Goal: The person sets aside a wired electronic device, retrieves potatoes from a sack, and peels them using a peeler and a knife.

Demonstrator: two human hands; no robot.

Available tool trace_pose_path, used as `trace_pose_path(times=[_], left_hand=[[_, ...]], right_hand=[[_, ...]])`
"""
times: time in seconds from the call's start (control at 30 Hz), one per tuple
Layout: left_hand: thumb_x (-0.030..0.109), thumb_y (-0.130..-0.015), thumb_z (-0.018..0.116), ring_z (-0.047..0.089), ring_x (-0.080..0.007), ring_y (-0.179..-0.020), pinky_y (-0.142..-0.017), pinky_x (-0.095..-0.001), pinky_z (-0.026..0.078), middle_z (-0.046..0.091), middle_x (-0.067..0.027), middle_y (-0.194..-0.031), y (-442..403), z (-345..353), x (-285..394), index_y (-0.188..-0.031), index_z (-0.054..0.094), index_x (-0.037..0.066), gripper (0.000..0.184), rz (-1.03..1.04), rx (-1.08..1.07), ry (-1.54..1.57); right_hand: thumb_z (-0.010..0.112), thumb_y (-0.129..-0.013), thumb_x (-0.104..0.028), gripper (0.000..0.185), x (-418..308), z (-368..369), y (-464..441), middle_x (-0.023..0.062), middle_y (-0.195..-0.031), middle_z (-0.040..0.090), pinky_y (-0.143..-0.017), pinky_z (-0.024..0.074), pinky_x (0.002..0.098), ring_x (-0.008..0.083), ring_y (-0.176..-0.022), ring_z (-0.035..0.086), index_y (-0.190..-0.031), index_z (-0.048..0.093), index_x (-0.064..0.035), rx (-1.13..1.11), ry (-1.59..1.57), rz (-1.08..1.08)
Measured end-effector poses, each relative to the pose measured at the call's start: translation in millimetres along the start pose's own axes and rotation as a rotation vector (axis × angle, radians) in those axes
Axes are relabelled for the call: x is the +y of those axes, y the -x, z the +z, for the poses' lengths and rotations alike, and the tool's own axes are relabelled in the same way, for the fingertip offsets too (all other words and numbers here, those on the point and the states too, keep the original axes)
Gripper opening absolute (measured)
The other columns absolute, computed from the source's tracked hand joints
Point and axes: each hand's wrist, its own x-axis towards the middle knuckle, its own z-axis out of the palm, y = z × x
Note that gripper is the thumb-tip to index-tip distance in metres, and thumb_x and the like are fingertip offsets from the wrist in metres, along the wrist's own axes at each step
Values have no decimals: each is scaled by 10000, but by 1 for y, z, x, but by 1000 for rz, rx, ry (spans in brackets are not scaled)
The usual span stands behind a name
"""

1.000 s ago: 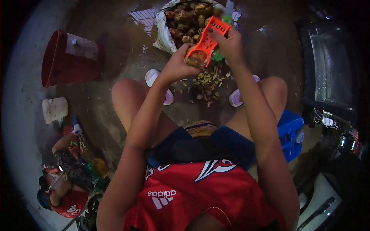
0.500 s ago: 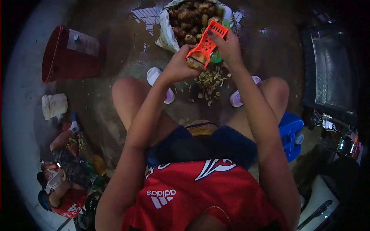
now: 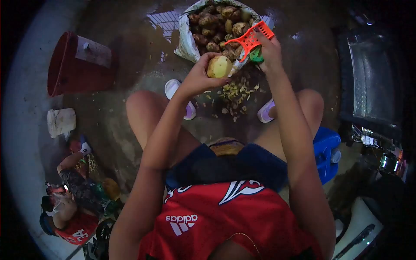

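Lying loosely on the wet floor (image 3: 138, 65), peelings (image 3: 236, 93) come nearest. Beyond them to the left, the left hand (image 3: 200, 77) has its fingers curled around a partly peeled potato (image 3: 219, 67), its bare yellow flesh showing. It should be firm, light enough for one hand and slick where bare, so the hold belongs around its sides, on any remaining skin. To the right, the right hand (image 3: 270, 53) grips an orange peeler (image 3: 249, 41) by its perforated end; likely light, stiff plastic, its forked end apart from the potato. Farther off stands an open white sack (image 3: 185, 37) of unpeeled potatoes (image 3: 209, 34).
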Motion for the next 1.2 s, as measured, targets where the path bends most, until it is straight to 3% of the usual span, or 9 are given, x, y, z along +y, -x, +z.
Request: trace_pose_path(times=[0.13, 0.33, 0.67, 0.77, 0.87, 1.0, 1.1, 1.2], left_hand=[[96, -575, 793, 536, -122, -899, -769, -262, 457, 546, -60, -958, -3, -4, 0, -1118, 402, 23, 673, -96, 39, -21], [81, -544, 761, 545, -112, -854, -744, -255, 455, 559, -43, -933, -7, 5, -10, -1043, 452, 27, 590, 4, 56, -94], [28, -531, 722, 537, -103, -841, -741, -250, 448, 553, -36, -906, -3, 1, 2, -1059, 456, 29, 591, 14, 34, -131], [25, -525, 731, 525, -112, -871, -765, -254, 436, 545, -32, -937, 11, -2, 16, -1069, 465, 40, 605, 10, 8, -66], [34, -513, 744, 503, -120, -907, -801, -262, 415, 526, -13, -972, 17, -6, 22, -1073, 481, 55, 618, -63, 74, 49], [23, -525, 744, 519, -110, -886, -761, -262, 442, 541, -22, -944, 8, -4, 13, -1049, 468, 53, 593, 10, 90, 3], [24, -533, 749, 520, -100, -877, -744, -252, 446, 543, -21, -928, 9, -2, 12, -1030, 465, 55, 573, -32, 69, 69], [31, -540, 753, 517, -95, -855, -733, -238, 439, 535, -14, -913, 11, -12, 12, -1026, 466, 64, 566, 62, -32, 5]], right_hand=[[643, -773, -153, 210, -7, 10, 8, 43, -853, 601, -662, 485, 264, 113, -750, 588, -925, 551, -42, -45, -56, 56], [671, -763, -178, 256, 2, 27, 26, 28, -804, 606, -648, 471, 236, 89, -718, 578, -925, 548, -23, -137, 329, -211], [674, -753, -167, 244, 2, 14, 7, 42, -776, 616, -595, 475, 247, 103, -656, 585, -909, 568, -12, -55, 447, -356], [659, -756, -141, 218, -26, -21, -28, 45, -812, 610, -618, 464, 244, 102, -703, 581, -910, 564, -20, 227, 187, -297], [648, -761, -127, 204, -22, -19, -26, 47, -864, 602, -657, 454, 242, 102, -757, 574, -920, 559, -33, 176, 184, -331], [655, -761, -136, 244, -6, 18, 6, 35, -890, 599, -698, 451, 244, 101, -780, 567, -963, 559, -40, -32, -29, -76], [657, -762, -145, 259, 2, 32, 22, 31, -892, 599, -707, 450, 241, 101, -786, 566, -976, 559, -36, -199, 151, -60], [663, -757, -152, 265, 10, 25, 10, 32, -892, 600, -698, 446, 241, 98, -783, 563, -974, 562, -40, 61, 176, -183]])
